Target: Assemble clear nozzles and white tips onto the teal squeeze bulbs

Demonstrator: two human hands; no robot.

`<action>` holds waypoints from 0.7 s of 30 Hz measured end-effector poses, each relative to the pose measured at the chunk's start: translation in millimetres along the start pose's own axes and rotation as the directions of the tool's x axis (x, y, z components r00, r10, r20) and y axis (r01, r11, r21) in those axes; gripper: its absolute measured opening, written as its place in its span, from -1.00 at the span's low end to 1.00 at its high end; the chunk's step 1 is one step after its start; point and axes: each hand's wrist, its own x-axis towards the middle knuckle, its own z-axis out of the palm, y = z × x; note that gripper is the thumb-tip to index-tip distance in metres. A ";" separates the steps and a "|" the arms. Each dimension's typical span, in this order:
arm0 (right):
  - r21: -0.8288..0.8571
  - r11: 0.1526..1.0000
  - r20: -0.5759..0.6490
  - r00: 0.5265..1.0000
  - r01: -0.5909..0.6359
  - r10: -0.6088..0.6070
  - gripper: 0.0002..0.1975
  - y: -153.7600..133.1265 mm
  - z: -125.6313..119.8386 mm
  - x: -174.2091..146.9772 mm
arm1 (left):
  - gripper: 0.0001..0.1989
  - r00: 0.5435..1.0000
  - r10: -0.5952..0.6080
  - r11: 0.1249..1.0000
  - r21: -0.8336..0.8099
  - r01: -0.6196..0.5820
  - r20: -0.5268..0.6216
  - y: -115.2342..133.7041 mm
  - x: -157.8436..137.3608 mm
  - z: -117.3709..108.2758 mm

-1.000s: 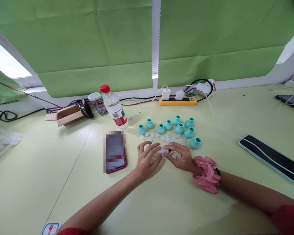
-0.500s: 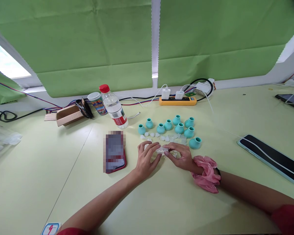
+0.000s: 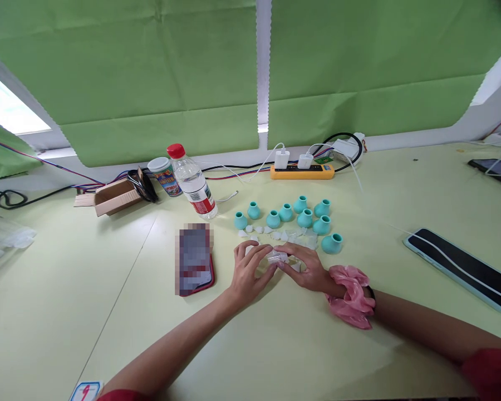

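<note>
My left hand (image 3: pixel 248 273) and my right hand (image 3: pixel 307 267) meet over the table, fingertips closed from both sides on a small clear plastic piece (image 3: pixel 278 256). Its exact kind is too small to make out, and fingers cover its ends. Just beyond my hands lie several small white pieces (image 3: pixel 259 229) and some translucent ones (image 3: pixel 304 238). Behind these stand several turquoise bulb-shaped pieces with open necks (image 3: pixel 286 213). One turquoise piece (image 3: pixel 332 243) sits nearest my right hand. A pink scrunchie (image 3: pixel 350 296) circles my right wrist.
A red-cased phone (image 3: pixel 196 262) lies left of my hands. Behind it stand a water bottle (image 3: pixel 194 186), a patterned tub (image 3: pixel 166 177) and a cardboard box (image 3: pixel 119 197). A yellow power strip (image 3: pixel 303 172) lies at the back; another phone (image 3: pixel 463 270) is at right.
My right fingers have shifted slightly on the clear piece, the thumb moving left and down toward the left thumb. More of the piece shows now. The other things stay put.
</note>
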 end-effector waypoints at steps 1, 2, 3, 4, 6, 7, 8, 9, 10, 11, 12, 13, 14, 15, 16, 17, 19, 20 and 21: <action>0.001 1.000 -0.002 1.000 -0.001 0.001 -0.69 0.2 0.1 0.1 | -0.70 1.000 -0.006 1.000 -0.004 0.006 -0.001 -0.2 -0.1 0.2; 0.003 1.000 -0.004 1.000 -0.002 0.002 -0.70 0.4 0.2 0.3 | -0.70 1.000 -0.013 1.000 -0.009 0.013 -0.001 -0.4 -0.3 0.4; 0.006 1.000 -0.004 1.000 -0.004 0.004 -0.71 0.5 0.3 0.4 | -0.71 1.000 -0.019 1.000 -0.016 0.019 0.000 -0.6 -0.4 0.6; 0.010 1.000 -0.004 1.000 -0.005 0.005 -0.71 0.5 0.3 0.5 | -0.71 1.000 -0.023 0.999 -0.024 0.023 0.000 -0.9 -0.5 0.8; 0.017 1.000 0.000 1.000 -0.004 0.004 -0.72 0.4 0.4 0.3 | -0.73 1.000 -0.020 0.999 -0.044 0.020 0.000 -1.4 -0.5 1.0; 0.021 1.000 0.004 1.000 -0.005 0.005 -0.72 0.5 0.5 0.0 | -0.74 1.000 -0.015 0.999 -0.053 0.015 0.001 -1.5 -0.4 0.9; 0.024 1.000 0.009 1.000 -0.010 0.010 -0.71 0.5 0.6 -0.5 | -0.75 1.000 -0.010 0.998 -0.060 0.010 0.003 -1.6 -0.4 0.8; 0.028 0.999 0.013 1.000 -0.017 0.016 -0.69 0.7 0.6 -1.0 | -0.76 1.000 -0.005 0.998 -0.067 0.005 0.005 -1.5 -0.3 0.5; 0.036 0.999 0.021 0.999 -0.026 0.025 -0.68 0.8 0.7 -1.5 | -0.76 1.000 -0.002 0.998 -0.070 0.002 0.007 -1.3 -0.3 0.3; 0.049 0.998 0.031 0.999 -0.036 0.034 -0.67 0.9 0.7 -1.9 | -0.77 1.000 -0.001 0.997 -0.072 0.002 0.009 -1.1 -0.4 0.1; 0.063 0.997 0.042 0.998 -0.044 0.041 -0.68 1.0 0.7 -2.1 | -0.77 1.000 -0.001 0.997 -0.074 0.002 0.011 -0.9 -0.4 0.0; 0.078 0.996 0.052 0.998 -0.050 0.046 -0.69 1.0 0.6 -2.0 | -0.76 1.000 -0.002 0.997 -0.074 0.003 0.012 -0.8 -0.5 0.0; 0.090 0.995 0.059 0.997 -0.052 0.046 -0.70 0.8 0.5 -1.6 | -0.76 1.000 -0.004 0.997 -0.074 0.004 0.011 -0.6 -0.6 0.0; 0.100 0.994 0.062 0.997 -0.051 0.045 -0.71 0.6 0.3 -1.0 | -0.76 1.000 -0.006 0.997 -0.072 0.007 0.009 -0.6 -0.7 0.1; 0.107 0.993 0.061 0.997 -0.050 0.043 -0.71 0.4 0.1 -0.3 | -0.77 1.000 -0.010 0.998 -0.068 0.011 0.008 -0.5 -0.7 0.2; 0.111 0.993 0.057 0.998 -0.047 0.041 -0.72 0.0 -0.1 0.5 | -0.77 1.000 -0.015 0.998 -0.062 0.015 0.007 -0.5 -0.6 0.2; 0.120 0.992 0.058 0.998 -0.042 0.035 -0.73 -0.8 -0.6 1.9 | -0.77 1.000 -0.024 0.998 -0.051 0.025 0.014 -0.2 -0.2 0.0; 0.125 0.991 0.060 0.998 -0.038 0.030 -0.73 -1.2 -0.8 2.4 | -0.77 0.999 -0.027 0.998 -0.049 0.029 0.025 0.0 0.2 -0.2; 0.130 0.991 0.064 0.998 -0.034 0.025 -0.74 -1.6 -1.0 2.7 | -0.76 0.999 -0.028 0.998 -0.048 0.030 0.035 0.4 0.6 -0.6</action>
